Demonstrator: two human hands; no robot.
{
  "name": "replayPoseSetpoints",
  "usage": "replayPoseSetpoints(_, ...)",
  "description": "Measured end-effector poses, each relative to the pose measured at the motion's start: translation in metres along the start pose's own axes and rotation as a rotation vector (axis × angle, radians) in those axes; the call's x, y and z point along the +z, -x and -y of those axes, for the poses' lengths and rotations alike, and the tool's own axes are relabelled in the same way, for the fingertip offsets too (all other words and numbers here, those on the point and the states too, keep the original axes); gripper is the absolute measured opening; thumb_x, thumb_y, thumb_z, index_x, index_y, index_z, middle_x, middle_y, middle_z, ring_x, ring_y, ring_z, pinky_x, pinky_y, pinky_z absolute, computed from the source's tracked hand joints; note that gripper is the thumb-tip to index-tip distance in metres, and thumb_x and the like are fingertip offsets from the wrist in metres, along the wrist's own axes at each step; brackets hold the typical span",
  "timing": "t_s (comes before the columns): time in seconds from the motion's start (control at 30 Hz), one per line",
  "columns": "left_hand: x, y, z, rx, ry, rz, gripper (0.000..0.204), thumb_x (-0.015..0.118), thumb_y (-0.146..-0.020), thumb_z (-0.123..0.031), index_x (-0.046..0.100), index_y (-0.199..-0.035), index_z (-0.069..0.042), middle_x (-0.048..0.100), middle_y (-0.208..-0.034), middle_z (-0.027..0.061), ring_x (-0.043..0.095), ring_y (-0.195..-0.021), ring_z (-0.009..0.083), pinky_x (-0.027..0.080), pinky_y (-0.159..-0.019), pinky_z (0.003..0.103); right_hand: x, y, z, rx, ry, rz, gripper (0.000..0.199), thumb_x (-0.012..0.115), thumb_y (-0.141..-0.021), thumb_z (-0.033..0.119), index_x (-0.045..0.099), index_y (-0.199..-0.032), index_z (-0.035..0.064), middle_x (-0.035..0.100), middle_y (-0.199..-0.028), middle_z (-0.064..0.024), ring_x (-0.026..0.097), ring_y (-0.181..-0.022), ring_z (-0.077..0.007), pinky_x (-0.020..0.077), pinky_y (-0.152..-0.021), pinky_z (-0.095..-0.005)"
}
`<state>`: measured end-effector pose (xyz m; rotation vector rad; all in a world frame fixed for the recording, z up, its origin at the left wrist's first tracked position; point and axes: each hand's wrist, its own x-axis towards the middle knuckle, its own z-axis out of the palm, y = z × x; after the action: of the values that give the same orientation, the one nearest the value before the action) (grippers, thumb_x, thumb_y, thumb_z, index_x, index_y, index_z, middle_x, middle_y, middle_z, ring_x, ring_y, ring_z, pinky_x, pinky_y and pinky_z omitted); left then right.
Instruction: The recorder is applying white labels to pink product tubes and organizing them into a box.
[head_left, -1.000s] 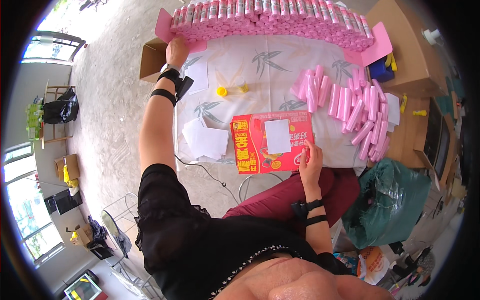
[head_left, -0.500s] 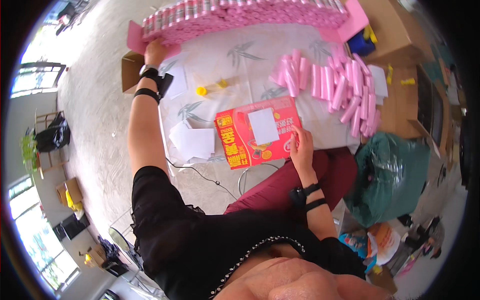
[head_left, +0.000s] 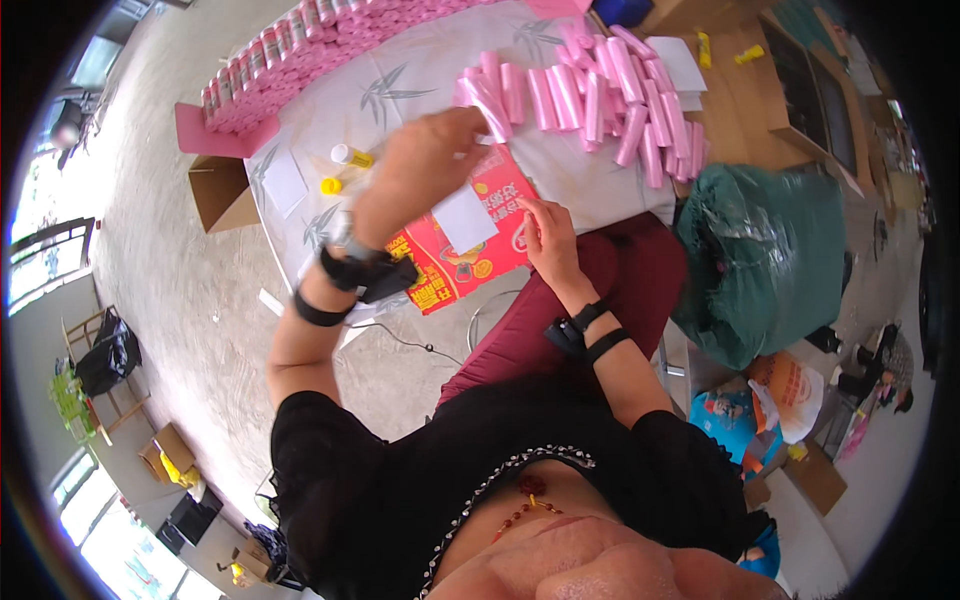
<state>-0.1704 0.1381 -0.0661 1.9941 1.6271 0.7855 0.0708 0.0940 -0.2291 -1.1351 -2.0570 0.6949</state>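
In front of me stands the table (head_left: 400, 110), covered in a pale cloth printed with grey leaf sprays. Along its far edge runs a long stacked row of pink packs (head_left: 300, 40), and nearer to my right lies a loose heap of pink rolls (head_left: 600, 95). To the right of my lap sits a bulging green sack (head_left: 770, 250), and beyond the table's right side there are brown cartons (head_left: 760, 60). An open cardboard box (head_left: 220, 190) stands on the floor at the table's left corner, with a pink flap just above it. On the near edge of the table, partly over my dark red lap, lies a flat red printed packet (head_left: 470, 250) with a white square label (head_left: 463, 215) on it. My left hand (head_left: 420, 165) is raised above the packet, fingers curled loosely together and turned away from me, so I cannot tell whether it holds anything; one pink roll shows just past my knuckles. My right hand (head_left: 545, 235) rests on the right edge of the red packet, fingers bent and fingertips touching its surface, not closed around it. Both wrists wear black bands. Left of my raised hand, on the cloth, lie a small white bottle with a yellow cap (head_left: 350, 157) and a loose yellow cap (head_left: 331, 185) beside a white paper slip (head_left: 285, 180).
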Motion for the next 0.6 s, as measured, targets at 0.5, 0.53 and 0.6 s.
replayPoseSetpoints(0.5, 0.258, -0.093, -0.027, -0.677, 0.559, -0.607, 0.053, 0.086, -0.075, -0.017, 0.054, -0.111, 0.006, 0.061, -0.103, 0.0206, 0.065, -0.089, 0.0314, 0.053, -0.08, 0.042, -0.042, 0.031, -0.016, 0.064, 0.0, -0.259, 0.033, 0.064, -0.08, -0.003, 0.063, -0.112, 0.0026, 0.065, -0.101, -0.0139, 0.062, -0.098, -0.0347, 0.0497, -0.088, -0.0438)
replayPoseSetpoints(0.53, 0.259, -0.094, -0.024, -0.673, 0.557, -0.606, 0.053, 0.086, -0.075, -0.017, 0.054, -0.111, 0.006, 0.061, -0.103, 0.0206, 0.065, -0.089, 0.0314, 0.053, -0.08, 0.042, -0.049, 0.034, -0.018, 0.06, -0.033, -0.282, 0.034, 0.064, -0.081, -0.004, 0.064, -0.114, 0.003, 0.066, -0.102, -0.0135, 0.062, -0.099, -0.0339, 0.0507, -0.088, -0.0425)
replayPoseSetpoints(0.6, 0.258, -0.093, -0.016, -0.692, 0.695, -0.606, 0.048, 0.087, -0.073, -0.016, 0.06, -0.105, 0.007, 0.066, -0.091, 0.0155, 0.067, -0.075, 0.0261, 0.055, -0.07, 0.039, -0.059, 0.037, -0.018, 0.049, -0.072, -0.307, 0.036, 0.064, -0.081, -0.005, 0.064, -0.115, 0.0034, 0.066, -0.102, -0.0131, 0.063, -0.099, -0.033, 0.0518, -0.087, -0.0411)
